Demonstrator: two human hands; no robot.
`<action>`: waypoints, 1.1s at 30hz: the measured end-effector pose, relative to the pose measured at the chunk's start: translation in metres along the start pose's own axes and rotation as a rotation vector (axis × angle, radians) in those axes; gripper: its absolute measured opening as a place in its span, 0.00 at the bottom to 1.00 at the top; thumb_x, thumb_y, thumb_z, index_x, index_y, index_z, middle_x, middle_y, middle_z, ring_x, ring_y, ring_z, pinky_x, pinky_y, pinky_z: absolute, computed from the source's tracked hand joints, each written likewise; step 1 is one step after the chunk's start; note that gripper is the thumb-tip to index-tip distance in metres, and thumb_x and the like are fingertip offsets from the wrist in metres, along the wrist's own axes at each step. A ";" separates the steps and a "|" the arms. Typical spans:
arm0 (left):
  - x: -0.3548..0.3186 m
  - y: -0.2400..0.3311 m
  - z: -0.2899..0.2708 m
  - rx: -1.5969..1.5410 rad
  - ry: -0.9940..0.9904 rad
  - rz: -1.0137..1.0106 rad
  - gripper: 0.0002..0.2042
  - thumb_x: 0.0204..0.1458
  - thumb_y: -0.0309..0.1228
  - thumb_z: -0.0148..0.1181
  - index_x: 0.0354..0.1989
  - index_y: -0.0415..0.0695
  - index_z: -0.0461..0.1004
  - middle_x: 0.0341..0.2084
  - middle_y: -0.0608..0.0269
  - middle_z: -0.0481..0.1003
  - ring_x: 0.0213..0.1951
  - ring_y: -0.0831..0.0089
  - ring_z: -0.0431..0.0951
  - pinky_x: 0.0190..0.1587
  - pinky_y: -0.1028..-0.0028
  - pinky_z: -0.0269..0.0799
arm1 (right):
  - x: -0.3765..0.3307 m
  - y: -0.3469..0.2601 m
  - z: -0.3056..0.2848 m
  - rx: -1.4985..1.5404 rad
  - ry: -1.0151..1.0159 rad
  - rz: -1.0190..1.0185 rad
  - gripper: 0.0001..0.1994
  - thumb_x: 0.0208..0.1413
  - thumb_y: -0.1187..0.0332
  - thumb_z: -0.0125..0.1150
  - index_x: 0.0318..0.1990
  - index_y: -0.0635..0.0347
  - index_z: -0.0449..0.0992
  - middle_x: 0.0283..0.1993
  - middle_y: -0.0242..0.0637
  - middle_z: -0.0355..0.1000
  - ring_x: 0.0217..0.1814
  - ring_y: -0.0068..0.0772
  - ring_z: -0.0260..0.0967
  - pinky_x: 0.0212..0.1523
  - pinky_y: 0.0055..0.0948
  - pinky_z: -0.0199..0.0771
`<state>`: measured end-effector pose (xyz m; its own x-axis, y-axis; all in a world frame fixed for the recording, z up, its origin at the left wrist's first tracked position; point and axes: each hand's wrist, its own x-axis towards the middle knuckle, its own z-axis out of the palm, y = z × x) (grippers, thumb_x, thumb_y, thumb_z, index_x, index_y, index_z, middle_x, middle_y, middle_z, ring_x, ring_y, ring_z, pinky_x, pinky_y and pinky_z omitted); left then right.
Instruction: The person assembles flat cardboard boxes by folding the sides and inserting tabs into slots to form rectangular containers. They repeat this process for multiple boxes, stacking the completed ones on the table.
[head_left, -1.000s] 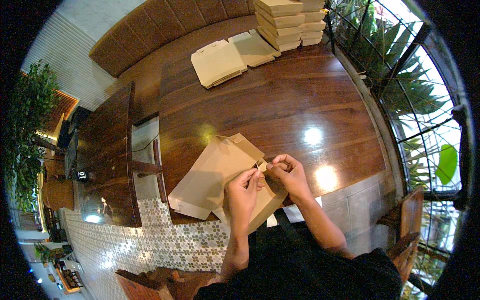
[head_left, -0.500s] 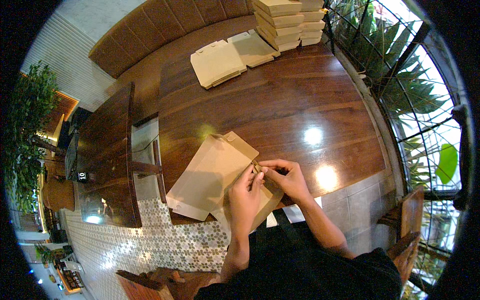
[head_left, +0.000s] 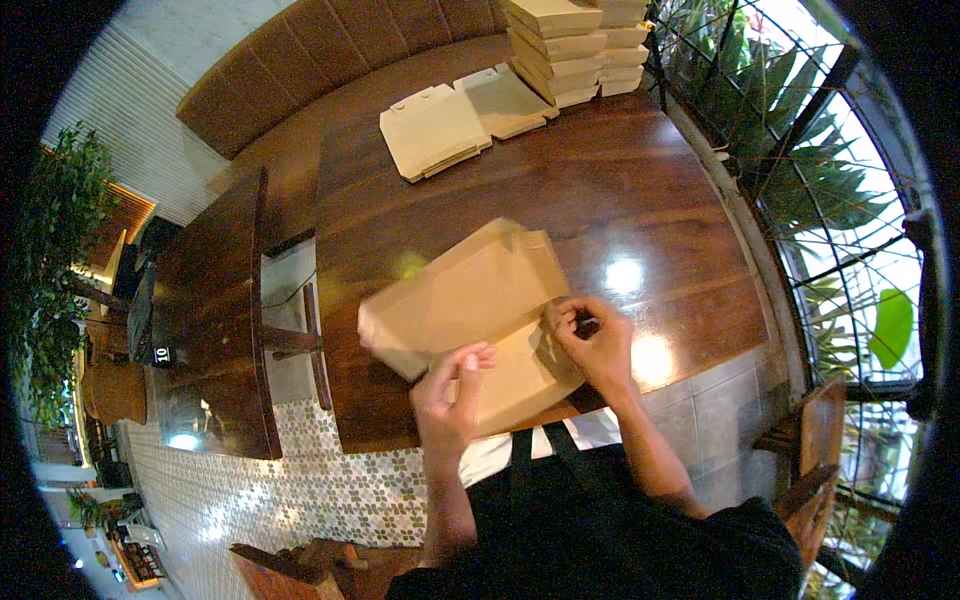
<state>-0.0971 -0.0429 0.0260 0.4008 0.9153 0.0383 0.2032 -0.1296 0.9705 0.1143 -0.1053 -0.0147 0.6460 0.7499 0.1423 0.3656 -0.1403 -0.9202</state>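
A brown cardboard box [head_left: 470, 285], partly folded, lies at the table's near edge with its lid panel spread toward the far left. Its near section has raised side walls. My left hand [head_left: 450, 392] is at the box's near left side, fingers stretched and thumb apart, holding nothing. At the right wall, my right hand [head_left: 598, 345] has its fingers bent in, the tips on the wall's edge near the fold. Part of that wall is hidden behind the hand, and the box is slightly blurred.
Flat, unfolded cardboard blanks [head_left: 435, 130] lie at the table's far side. Beside them rise stacks of folded boxes [head_left: 575, 60]. A brown padded bench [head_left: 330, 60] runs behind the wooden table [head_left: 660, 210]. A second table [head_left: 215, 320] stands left across a gap; a wooden chair [head_left: 810, 440] is at right.
The box has turned clockwise and shifted right and away from me. My left hand has come off its right corner and moved left; my right hand has moved slightly right.
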 end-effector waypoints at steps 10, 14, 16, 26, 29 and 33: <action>0.071 -0.059 -0.031 0.054 0.288 -0.088 0.16 0.67 0.37 0.64 0.49 0.33 0.80 0.43 0.56 0.83 0.45 0.75 0.81 0.45 0.69 0.79 | 0.036 0.026 -0.009 0.063 0.009 0.095 0.09 0.56 0.71 0.73 0.42 0.63 0.83 0.34 0.36 0.82 0.37 0.24 0.78 0.44 0.29 0.81; 0.081 -0.055 -0.024 0.329 0.053 -0.273 0.12 0.61 0.31 0.68 0.41 0.31 0.81 0.33 0.54 0.84 0.36 0.76 0.83 0.42 0.71 0.78 | 0.051 0.030 -0.011 -0.014 -0.057 0.035 0.10 0.57 0.70 0.74 0.44 0.63 0.84 0.35 0.35 0.83 0.38 0.25 0.79 0.45 0.29 0.81; 0.081 -0.055 -0.015 0.205 0.157 -0.174 0.09 0.60 0.26 0.68 0.37 0.29 0.81 0.29 0.53 0.84 0.34 0.74 0.84 0.39 0.70 0.78 | 0.053 0.030 -0.012 -0.068 -0.075 0.023 0.10 0.56 0.69 0.74 0.44 0.64 0.85 0.36 0.36 0.83 0.38 0.26 0.80 0.45 0.29 0.81; 0.150 -0.086 0.000 0.152 0.167 -0.028 0.07 0.65 0.22 0.58 0.39 0.28 0.77 0.33 0.49 0.83 0.40 0.77 0.81 0.43 0.71 0.76 | 0.128 0.080 0.048 0.140 0.101 -0.024 0.14 0.59 0.64 0.71 0.47 0.66 0.84 0.39 0.43 0.84 0.41 0.32 0.82 0.48 0.34 0.81; 0.164 -0.087 0.010 -0.019 0.255 0.098 0.09 0.65 0.22 0.56 0.31 0.30 0.72 0.23 0.56 0.76 0.30 0.80 0.71 0.35 0.71 0.69 | 0.137 0.086 0.042 0.107 0.058 -0.146 0.15 0.61 0.64 0.69 0.50 0.66 0.83 0.40 0.41 0.85 0.42 0.31 0.81 0.47 0.33 0.80; 0.166 -0.098 0.003 0.041 0.212 0.055 0.13 0.64 0.22 0.58 0.26 0.32 0.68 0.20 0.67 0.71 0.28 0.82 0.66 0.32 0.71 0.65 | 0.130 0.082 0.034 0.185 -0.006 -0.085 0.16 0.63 0.64 0.68 0.52 0.65 0.83 0.40 0.36 0.84 0.42 0.25 0.78 0.46 0.31 0.79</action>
<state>-0.0481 0.1209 -0.0629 0.2165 0.9655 0.1448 0.2244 -0.1935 0.9551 0.2057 0.0028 -0.0840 0.6136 0.7582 0.2206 0.2889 0.0444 -0.9563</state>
